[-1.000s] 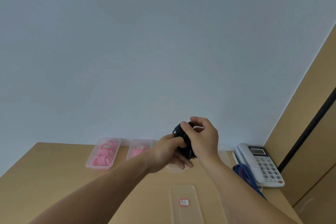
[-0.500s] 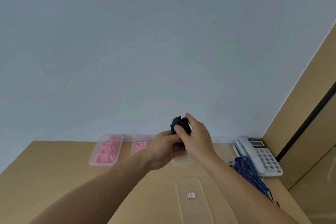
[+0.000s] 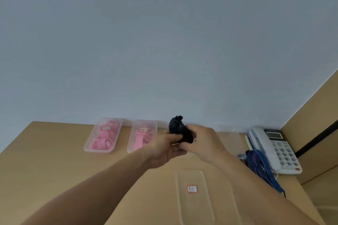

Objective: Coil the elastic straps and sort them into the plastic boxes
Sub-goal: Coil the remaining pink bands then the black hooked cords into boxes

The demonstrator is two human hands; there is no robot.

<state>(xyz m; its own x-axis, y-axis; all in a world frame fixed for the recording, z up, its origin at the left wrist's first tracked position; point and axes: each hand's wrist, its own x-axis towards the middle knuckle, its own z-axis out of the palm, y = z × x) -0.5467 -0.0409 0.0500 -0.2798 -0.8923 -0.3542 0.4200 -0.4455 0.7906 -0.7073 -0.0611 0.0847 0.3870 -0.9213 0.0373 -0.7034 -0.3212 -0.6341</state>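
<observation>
Black strap (image 3: pixel 180 130), bunched lumpy coil, pinched between left grip (image 3: pixel 164 150) and right grip (image 3: pixel 203 140).

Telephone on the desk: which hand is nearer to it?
Right. The right hand grips the black strap coil on the side toward the telephone, apart from it; the left hand holds the coil's other side, farther away.

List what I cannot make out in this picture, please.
Head view:
- black strap: lower part hidden by the left hand and right hand.
- box labels: writing too small.
- blue straps: partly behind the right forearm.
</observation>
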